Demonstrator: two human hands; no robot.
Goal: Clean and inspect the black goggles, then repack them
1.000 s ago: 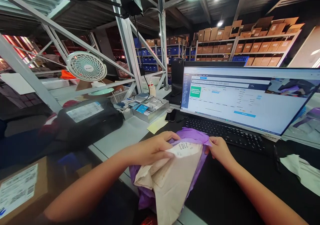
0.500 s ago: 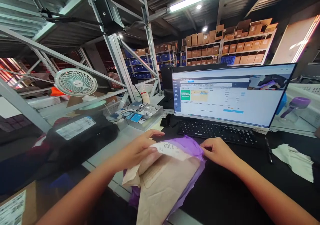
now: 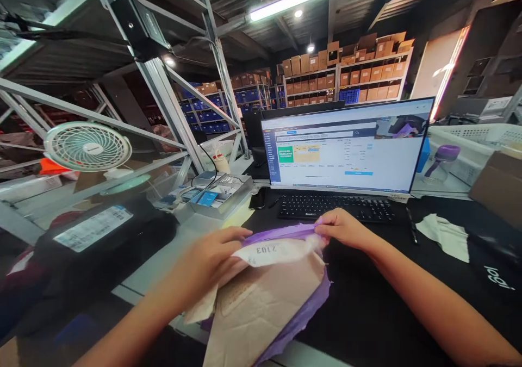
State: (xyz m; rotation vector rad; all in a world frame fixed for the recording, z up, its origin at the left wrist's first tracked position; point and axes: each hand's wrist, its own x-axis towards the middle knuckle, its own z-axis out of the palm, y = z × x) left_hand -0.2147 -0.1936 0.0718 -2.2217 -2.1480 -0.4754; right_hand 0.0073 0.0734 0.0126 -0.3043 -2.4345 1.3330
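Over the front of the desk, a thin crinkled purple bag (image 3: pixel 299 323) surrounds a creased sheet of brown paper (image 3: pixel 256 307). Across its upper part lies a white label (image 3: pixel 281 252) printed with upside-down digits. My left hand (image 3: pixel 212 255), blurred by motion, is closed on the package's upper left side, its fingers over the label's end. My right hand (image 3: pixel 342 228) pinches the purple upper edge at the right corner. Just behind the package sits a black keyboard (image 3: pixel 338 207). Anything inside the package is hidden.
A monitor (image 3: pixel 318 163) stands behind the keyboard. To its left are a phone (image 3: pixel 257 199) and an open grey box (image 3: pixel 220 196). A pen (image 3: pixel 411 225) and crumpled pale cloth (image 3: pixel 446 237) lie right. At left are a fan (image 3: pixel 87 147) and a dark labelled parcel (image 3: pixel 138 242).
My right hand has moved up and inward and now pinches the top purple edge, stretching it straighter. The label lies flatter. The camera view has turned slightly right.
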